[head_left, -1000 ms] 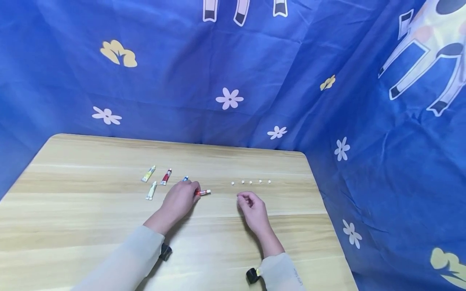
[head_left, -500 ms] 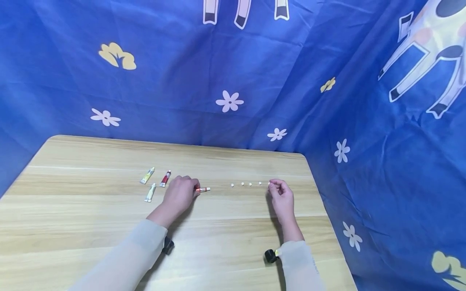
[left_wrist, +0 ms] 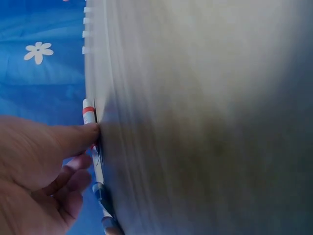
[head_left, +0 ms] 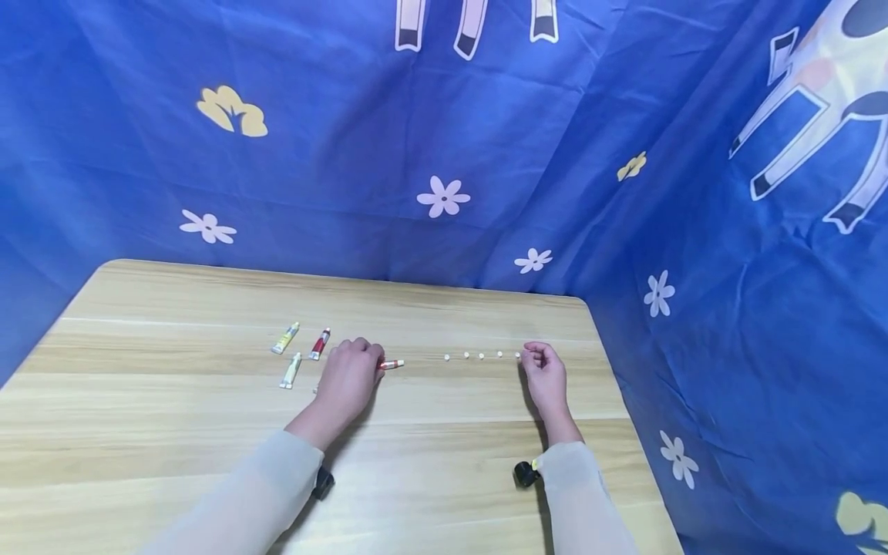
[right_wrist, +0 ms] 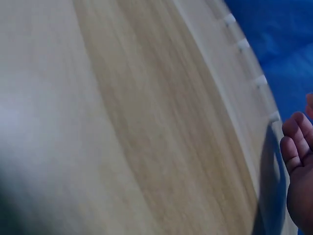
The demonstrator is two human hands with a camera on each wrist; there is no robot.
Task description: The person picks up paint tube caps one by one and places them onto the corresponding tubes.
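Note:
In the head view, my left hand (head_left: 350, 374) pinches an orange-red paint tube (head_left: 392, 364) that lies on the table with its white end pointing right. The left wrist view has the thumb on this paint tube (left_wrist: 89, 113); a blue tube (left_wrist: 101, 193) is below it. My right hand (head_left: 546, 378) is just right of the last small white cap-like piece (head_left: 517, 355). Its fingers are loosely bent, and nothing shows in them. Several such white pieces (head_left: 482, 357) form a row between the hands. The right wrist view shows part of this hand (right_wrist: 301, 147) beside the row.
Left of the left hand lie a yellow tube (head_left: 285, 338), a dark red tube (head_left: 320, 344) and a pale green tube (head_left: 291, 371). The wooden table (head_left: 173, 432) ends at a blue patterned cloth (head_left: 333, 177) behind and to the right.
My right hand has moved right along the row to its far end, then slightly off the last white piece. The left hand stays at the orange-red tube; the blue tube is now hidden in the head view.

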